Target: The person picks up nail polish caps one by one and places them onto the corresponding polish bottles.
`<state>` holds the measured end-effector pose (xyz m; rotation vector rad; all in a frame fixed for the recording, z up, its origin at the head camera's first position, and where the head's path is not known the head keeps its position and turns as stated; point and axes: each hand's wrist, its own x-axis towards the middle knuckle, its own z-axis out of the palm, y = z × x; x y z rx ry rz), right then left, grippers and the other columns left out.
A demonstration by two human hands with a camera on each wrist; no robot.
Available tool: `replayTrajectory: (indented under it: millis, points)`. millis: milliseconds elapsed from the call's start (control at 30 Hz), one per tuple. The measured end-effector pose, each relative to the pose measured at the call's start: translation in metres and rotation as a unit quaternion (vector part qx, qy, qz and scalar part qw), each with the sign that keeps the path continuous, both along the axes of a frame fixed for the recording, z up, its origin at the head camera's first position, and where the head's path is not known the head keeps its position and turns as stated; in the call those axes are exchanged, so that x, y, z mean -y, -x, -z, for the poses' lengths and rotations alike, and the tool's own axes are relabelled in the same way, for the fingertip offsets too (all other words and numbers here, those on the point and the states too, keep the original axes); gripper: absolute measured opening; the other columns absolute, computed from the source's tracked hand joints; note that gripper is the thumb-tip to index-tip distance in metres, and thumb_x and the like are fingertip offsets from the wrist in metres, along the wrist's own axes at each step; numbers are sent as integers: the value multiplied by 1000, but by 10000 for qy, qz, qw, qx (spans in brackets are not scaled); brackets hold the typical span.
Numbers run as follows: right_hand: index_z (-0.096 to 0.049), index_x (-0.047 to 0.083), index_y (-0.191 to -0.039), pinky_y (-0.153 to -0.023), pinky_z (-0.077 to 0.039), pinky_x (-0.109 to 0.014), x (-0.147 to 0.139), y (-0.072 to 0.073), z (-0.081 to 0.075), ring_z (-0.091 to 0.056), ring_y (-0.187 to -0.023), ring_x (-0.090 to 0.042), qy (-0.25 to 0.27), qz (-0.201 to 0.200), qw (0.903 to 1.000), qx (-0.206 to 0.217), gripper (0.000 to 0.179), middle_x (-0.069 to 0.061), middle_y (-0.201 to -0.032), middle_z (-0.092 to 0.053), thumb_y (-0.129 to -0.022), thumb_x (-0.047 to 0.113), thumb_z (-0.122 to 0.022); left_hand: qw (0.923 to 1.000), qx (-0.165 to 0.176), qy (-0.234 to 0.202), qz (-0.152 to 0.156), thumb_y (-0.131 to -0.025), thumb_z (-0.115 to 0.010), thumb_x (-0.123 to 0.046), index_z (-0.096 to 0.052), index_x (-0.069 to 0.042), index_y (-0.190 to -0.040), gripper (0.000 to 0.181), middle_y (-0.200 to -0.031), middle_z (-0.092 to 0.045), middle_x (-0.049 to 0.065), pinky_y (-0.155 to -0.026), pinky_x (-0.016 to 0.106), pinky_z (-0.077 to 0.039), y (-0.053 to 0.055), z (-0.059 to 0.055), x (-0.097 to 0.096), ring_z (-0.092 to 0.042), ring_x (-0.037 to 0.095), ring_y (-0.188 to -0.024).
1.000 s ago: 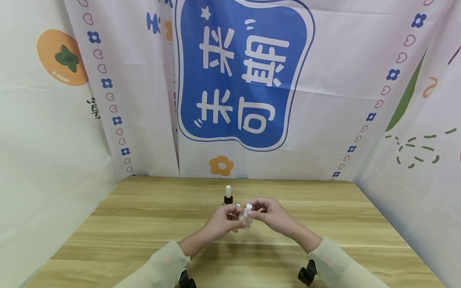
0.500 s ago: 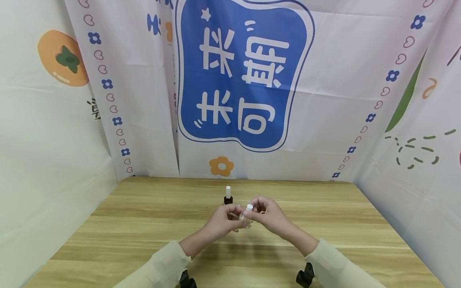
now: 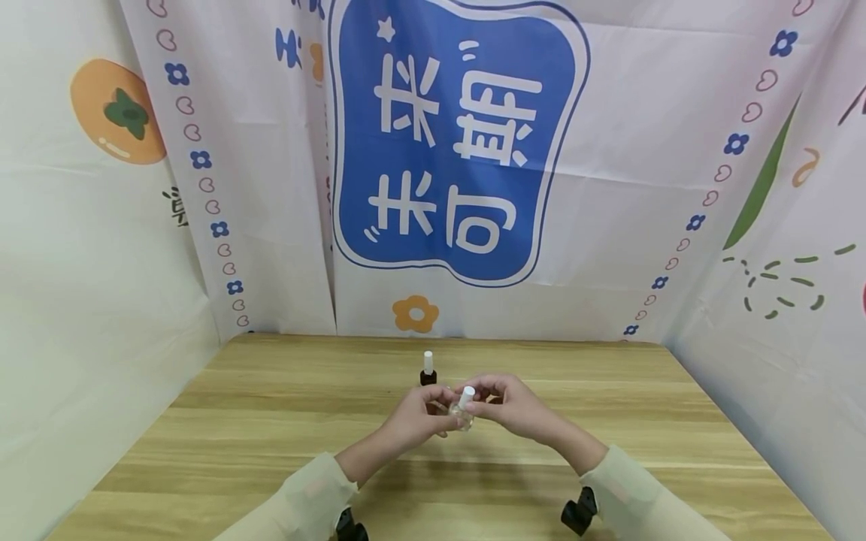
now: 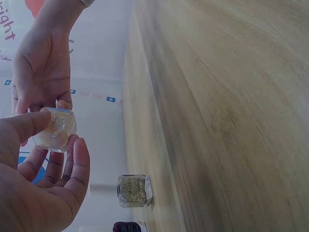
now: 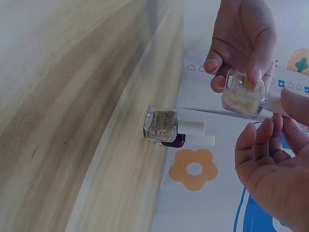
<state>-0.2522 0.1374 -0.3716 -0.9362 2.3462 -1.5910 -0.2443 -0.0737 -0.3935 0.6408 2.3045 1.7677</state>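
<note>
Between the hands, above the table, is a small clear glass nail polish bottle [image 4: 56, 130] with pale contents. My left hand [image 3: 418, 413] grips its glass body, thumb on one face and fingers behind. From the other side, my right hand [image 3: 514, 409] pinches the tall white cap [image 3: 467, 397] with thumb and fingertips. The cap sits on the bottle and leans slightly right in the head view. A gold glitter nail polish bottle [image 5: 162, 125] stands upright on the table, mostly hidden behind my left hand in the head view. Beside it stands a dark red nail polish bottle [image 3: 428, 378], also white-capped.
The wooden table [image 3: 271, 421] reaches back to a printed white cloth [image 3: 609, 248] hanging behind it. More cloth hangs along both sides. Small black cameras [image 3: 578, 512] are strapped at the sleeves.
My right fingers have turned about the cap and shifted slightly, so more of the white cap shows than half a second ago. My left hand and the bottle stay nearly in place.
</note>
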Motion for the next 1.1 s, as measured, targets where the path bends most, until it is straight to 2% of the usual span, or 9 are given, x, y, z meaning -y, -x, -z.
replayTrajectory:
  millis: [167, 333, 567, 700, 867, 1100]
  points:
    - [-70, 6, -109, -65, -48, -28, 2, 1, 1, -54, -83, -21, -123, 207, 9996, -149, 18, -5, -92, -63, -94, 15, -66, 10000, -33, 13, -11, -84, -76, -10, -65, 0, -103, 24, -93, -64, 7, -66, 33, -57, 1, 2, -1, -61, 19, -79]
    - [-69, 6, -100, -60, -45, -24, 4, 1, 5, -53, -78, -19, -84, 557, 9983, -137, 15, -4, -86, -62, -91, 18, -70, 10000, 1, -22, 3, -84, -76, -10, -65, 0, -104, 25, -93, -64, 8, -66, 33, -57, 1, 2, -2, -61, 19, -79]
    - [-65, 9, -91, -56, -43, -22, 6, 0, 9, -51, -75, -18, 19, 774, 9969, -157, 17, -3, -83, -59, -88, 24, -74, 10000, -2, -68, 55, -84, -75, -10, -65, -1, -105, 25, -93, -64, 7, -72, 46, -57, -1, 1, -3, -62, 19, -79]
    - [-63, 9, -90, -55, -42, -22, 6, 0, 10, -50, -74, -17, -14, 832, 9964, -172, 21, -3, -81, -58, -87, 27, -75, 10000, 16, -79, 55, -84, -75, -11, -66, -1, -105, 25, -93, -64, 7, -72, 45, -57, -1, 1, -4, -62, 18, -78]
    - [-64, 6, -100, -57, -45, -23, 4, 1, 9, -52, -76, -19, -6, 729, 9971, -196, 26, -4, -86, -58, -87, 25, -75, 10000, 10, -79, 19, -84, -75, -10, -65, 0, -104, 25, -92, -64, 7, -69, 38, -57, 0, 1, -3, -61, 19, -78]
    - [-63, 1, -120, -67, -50, -26, -3, 5, 3, -54, -85, -22, 5, 94, 9998, -181, 33, -8, -97, -60, -91, 15, -70, 10000, 33, -50, 16, -83, -76, -10, -65, 0, -103, 25, -92, -63, 7, -71, 45, -57, 1, 2, -1, -62, 19, -78]
